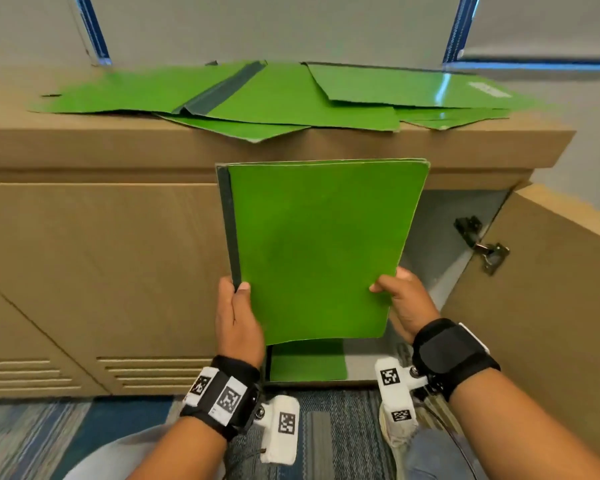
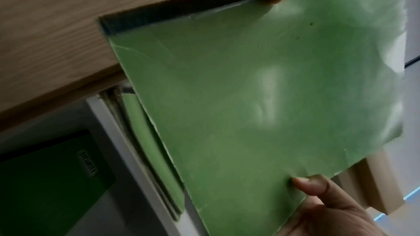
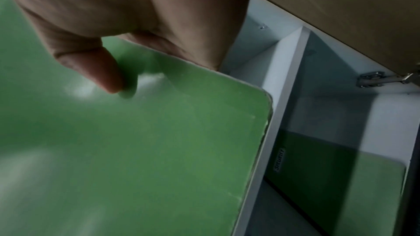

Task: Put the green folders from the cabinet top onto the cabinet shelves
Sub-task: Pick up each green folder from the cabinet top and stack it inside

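I hold a green folder (image 1: 319,247) with a dark spine upright in front of the open cabinet. My left hand (image 1: 236,313) pinches its lower left corner at the spine, thumb on the cover. My right hand (image 1: 400,299) pinches its lower right edge, thumb (image 3: 106,76) pressed on the cover (image 3: 141,150). Several more green folders (image 1: 257,95) lie spread on the cabinet top (image 1: 84,133). Another green folder (image 1: 309,362) lies on the bottom shelf, labelled SECURITY in the right wrist view (image 3: 336,182). The left wrist view shows folders (image 2: 147,132) stacked on an upper shelf behind the held one (image 2: 250,96).
The cabinet's right door (image 1: 548,289) stands open with its hinge (image 1: 482,247) exposed. The left door (image 1: 101,271) is closed. A white shelf edge (image 3: 284,110) runs just past the held folder. Patterned blue carpet (image 1: 84,431) covers the floor.
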